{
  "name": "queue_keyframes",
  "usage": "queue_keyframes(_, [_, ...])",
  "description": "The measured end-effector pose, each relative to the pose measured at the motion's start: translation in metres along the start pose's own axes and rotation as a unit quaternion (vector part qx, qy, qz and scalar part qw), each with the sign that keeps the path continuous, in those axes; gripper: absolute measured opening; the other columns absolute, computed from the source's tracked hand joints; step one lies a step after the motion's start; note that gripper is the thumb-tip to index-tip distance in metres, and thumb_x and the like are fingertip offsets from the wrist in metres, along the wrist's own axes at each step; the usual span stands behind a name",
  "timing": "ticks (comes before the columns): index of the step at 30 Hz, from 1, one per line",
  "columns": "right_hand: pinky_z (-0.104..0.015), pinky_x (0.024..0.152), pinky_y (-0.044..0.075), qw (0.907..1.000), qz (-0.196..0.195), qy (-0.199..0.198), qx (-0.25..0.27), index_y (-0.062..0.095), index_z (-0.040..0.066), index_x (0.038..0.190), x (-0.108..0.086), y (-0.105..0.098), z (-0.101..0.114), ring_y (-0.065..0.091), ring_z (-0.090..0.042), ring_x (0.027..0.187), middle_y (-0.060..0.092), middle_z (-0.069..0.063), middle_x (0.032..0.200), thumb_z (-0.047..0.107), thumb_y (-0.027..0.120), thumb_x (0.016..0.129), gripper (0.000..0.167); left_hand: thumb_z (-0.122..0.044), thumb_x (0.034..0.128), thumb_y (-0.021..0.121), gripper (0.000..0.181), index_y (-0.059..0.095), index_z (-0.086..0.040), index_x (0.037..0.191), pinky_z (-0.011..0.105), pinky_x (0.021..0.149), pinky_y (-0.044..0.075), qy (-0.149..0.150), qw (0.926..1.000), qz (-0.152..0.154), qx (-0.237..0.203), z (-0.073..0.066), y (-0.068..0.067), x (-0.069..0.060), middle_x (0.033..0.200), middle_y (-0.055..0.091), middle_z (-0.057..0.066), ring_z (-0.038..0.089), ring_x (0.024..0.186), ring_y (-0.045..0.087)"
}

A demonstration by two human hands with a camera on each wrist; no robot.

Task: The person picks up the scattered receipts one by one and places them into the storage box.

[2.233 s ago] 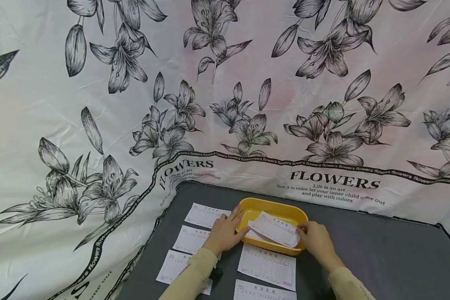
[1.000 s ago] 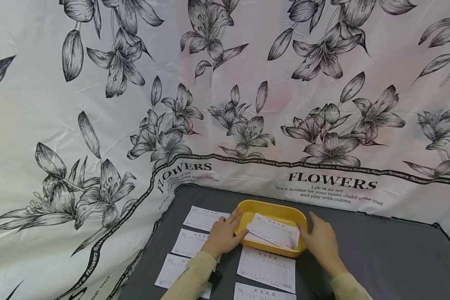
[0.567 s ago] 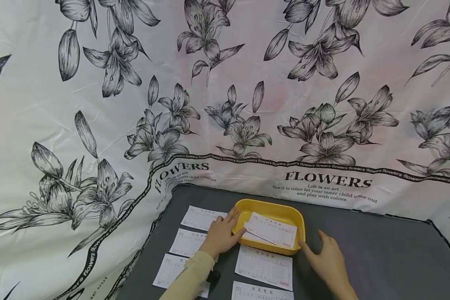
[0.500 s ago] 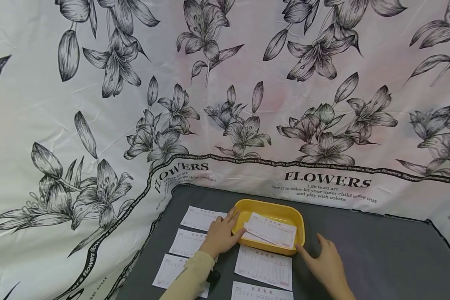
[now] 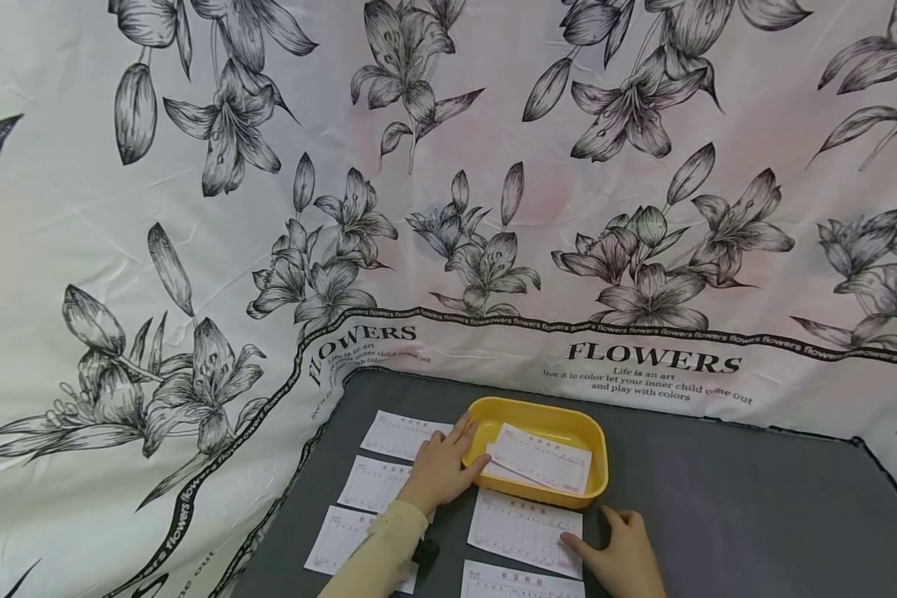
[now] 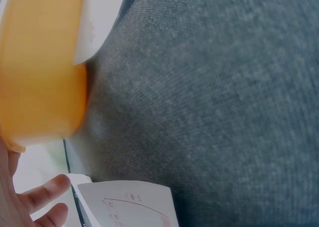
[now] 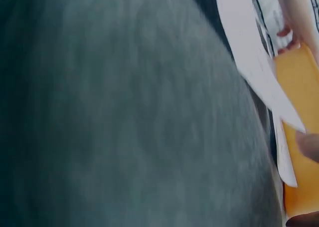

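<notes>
In the head view a yellow plastic tray [image 5: 536, 493] stands on the dark table, with two overlapping printed paper slips [image 5: 541, 457] inside. My left hand [image 5: 441, 472] rests against its left rim with fingers spread. The left wrist view shows several of those fingers [image 6: 46, 193] extended beside the tray wall. My right hand [image 5: 624, 555] is just below the tray's right corner, thumb over the right edge of a printed slip [image 5: 519, 531] lying in front of the tray. A gap shows between thumb and fingers; whether the thumb touches the paper is unclear.
Printed slips lie in a column at left, among them a top slip [image 5: 399, 434], a middle slip [image 5: 374, 483] and a lower slip [image 5: 336, 540]. Another slip [image 5: 519, 581] is at the front edge of view. Flower-printed cloth [image 5: 493, 349] hangs behind the dark tabletop [image 5: 725, 490].
My right hand let go of the slip in the tray, drew away to the right, then came down toward the slip in front. The left hand stays on the tray rim.
</notes>
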State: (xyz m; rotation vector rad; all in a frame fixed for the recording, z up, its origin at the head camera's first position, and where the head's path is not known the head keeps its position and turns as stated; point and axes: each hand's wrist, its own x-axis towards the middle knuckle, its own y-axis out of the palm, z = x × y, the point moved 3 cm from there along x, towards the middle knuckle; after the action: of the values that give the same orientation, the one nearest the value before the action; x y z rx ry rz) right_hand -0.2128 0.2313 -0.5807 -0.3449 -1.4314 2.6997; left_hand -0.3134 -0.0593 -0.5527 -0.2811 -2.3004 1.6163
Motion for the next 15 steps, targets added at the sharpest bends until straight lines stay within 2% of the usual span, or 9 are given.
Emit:
queue_keyframes(4, [-0.063, 0.09, 0.055, 0.9997, -0.001, -0.02, -0.014, 0.054, -0.02, 0.14, 0.0, 0.003, 0.01, 0.061, -0.048, 0.105, 0.049, -0.04, 0.122, 0.067, 0.089, 0.073, 0.116, -0.06, 0.1074, 0.049, 0.071, 0.041, -0.019, 0.165, 0.058, 0.104, 0.049, 0.004, 1.0, -0.006, -0.003, 0.0, -0.003, 0.0, 0.174, 0.031, -0.005, 0.036, 0.12, 0.058])
queue_keyframes(8, [-0.061, 0.088, 0.055, 0.9992, -0.005, -0.032, -0.022, 0.056, -0.021, 0.138, 0.002, 0.006, 0.014, 0.059, -0.045, 0.104, 0.05, -0.037, 0.118, 0.066, 0.089, 0.074, 0.113, -0.06, 0.1076, 0.048, 0.071, 0.04, -0.019, 0.166, 0.058, 0.105, 0.049, 0.005, 0.9999, -0.008, -0.006, 0.001, -0.002, 0.001, 0.174, 0.031, -0.005, 0.037, 0.121, 0.058])
queue_keyframes(15, [-0.06, 0.09, 0.054, 0.9996, -0.006, -0.012, -0.026, 0.057, -0.02, 0.137, 0.001, 0.012, 0.015, 0.059, -0.046, 0.106, 0.052, -0.038, 0.119, 0.06, 0.089, 0.078, 0.104, -0.06, 0.1074, 0.048, 0.071, 0.04, -0.02, 0.166, 0.058, 0.106, 0.048, 0.005, 0.9999, -0.008, -0.009, 0.002, 0.002, 0.001, 0.174, 0.032, -0.004, 0.037, 0.123, 0.058])
